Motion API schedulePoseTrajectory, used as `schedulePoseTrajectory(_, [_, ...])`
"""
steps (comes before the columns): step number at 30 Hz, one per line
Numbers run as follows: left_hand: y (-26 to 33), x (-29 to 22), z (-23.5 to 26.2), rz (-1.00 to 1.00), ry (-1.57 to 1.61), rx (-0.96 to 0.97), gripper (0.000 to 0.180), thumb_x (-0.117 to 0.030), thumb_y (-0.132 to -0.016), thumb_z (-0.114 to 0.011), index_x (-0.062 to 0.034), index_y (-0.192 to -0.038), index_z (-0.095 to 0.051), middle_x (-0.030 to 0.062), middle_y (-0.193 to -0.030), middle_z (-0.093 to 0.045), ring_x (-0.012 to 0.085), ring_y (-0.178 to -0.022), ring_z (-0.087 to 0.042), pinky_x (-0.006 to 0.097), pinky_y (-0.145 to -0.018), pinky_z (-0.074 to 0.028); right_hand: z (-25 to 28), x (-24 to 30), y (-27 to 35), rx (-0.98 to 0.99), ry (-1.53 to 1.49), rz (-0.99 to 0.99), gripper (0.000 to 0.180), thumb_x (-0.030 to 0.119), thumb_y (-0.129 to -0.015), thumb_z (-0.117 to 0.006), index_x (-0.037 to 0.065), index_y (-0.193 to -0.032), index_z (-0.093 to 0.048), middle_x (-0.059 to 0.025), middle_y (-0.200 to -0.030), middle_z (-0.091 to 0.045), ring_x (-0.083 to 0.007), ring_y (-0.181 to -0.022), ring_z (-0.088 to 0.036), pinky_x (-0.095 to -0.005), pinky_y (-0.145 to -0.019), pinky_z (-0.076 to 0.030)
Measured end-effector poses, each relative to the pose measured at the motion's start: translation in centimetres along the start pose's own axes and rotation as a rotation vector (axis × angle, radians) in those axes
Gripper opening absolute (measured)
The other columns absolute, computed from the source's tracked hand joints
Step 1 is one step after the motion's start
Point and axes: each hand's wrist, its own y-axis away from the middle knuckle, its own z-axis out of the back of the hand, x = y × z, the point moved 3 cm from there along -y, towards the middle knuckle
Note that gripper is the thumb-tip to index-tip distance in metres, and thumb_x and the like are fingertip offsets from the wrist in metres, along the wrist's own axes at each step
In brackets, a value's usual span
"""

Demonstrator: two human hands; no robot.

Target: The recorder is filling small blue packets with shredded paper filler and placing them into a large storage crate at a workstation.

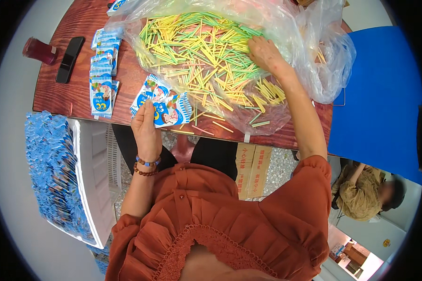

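Note:
A small blue-and-white packet [174, 111] is gripped at its left end by my left hand [146, 129], fingers closed and thumb on top. Another packet of the same kind [157, 89] lies just beyond it, partly covered; whether I hold that one too cannot be told. My right hand [266, 55] reaches into a wide pile of thin coloured sticks [206, 51], yellow, green and pink. Its fingers curl down around sticks at the pile's right side, with the fingertips partly hidden. The pile lies on a clear plastic bag [309, 61], spread over the wooden table [75, 100].
Left on the table are overlapping packets [101, 93], a black phone [70, 60] and a dark red jar [40, 50]. A white foam box [86, 187] full of packets stands at the left. A blue panel [377, 93] is at the right; a person [361, 196] sits behind.

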Motion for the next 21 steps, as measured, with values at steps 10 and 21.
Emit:
schedulePoseTrajectory(10, [-0.2, -0.3, 0.2, 0.024, -0.003, 0.013, 0.021, -0.019, -0.101, -0.051, -0.0031, -0.100, -0.065, -0.0018, -0.092, -0.066, 0.0026, -0.079, -0.058, 0.021, -0.072, -0.047, -0.9, -1.6, 0.9, 0.017, -0.417, -0.130, 0.022, 0.017, -0.093, -0.054, -0.003, -0.102, -0.054, -0.0229, -0.104, -0.060, -0.0403, -0.099, -0.057, -0.0429, -0.085, -0.044])
schedulePoseTrajectory(21, [0.1, 0.1, 0.3, 0.054, 0.017, 0.007, 0.020, -0.019, -0.101, -0.053, -0.0032, -0.102, -0.064, -0.0011, -0.093, -0.066, 0.0034, -0.080, -0.058, 0.023, -0.073, -0.049, 0.7, -1.4, 1.0, 0.039, -1.017, -0.351, 0.033, 0.017, -0.098, -0.050, -0.003, -0.125, -0.053, -0.0117, -0.114, -0.065, -0.0196, -0.104, -0.058, -0.0303, -0.093, -0.043])
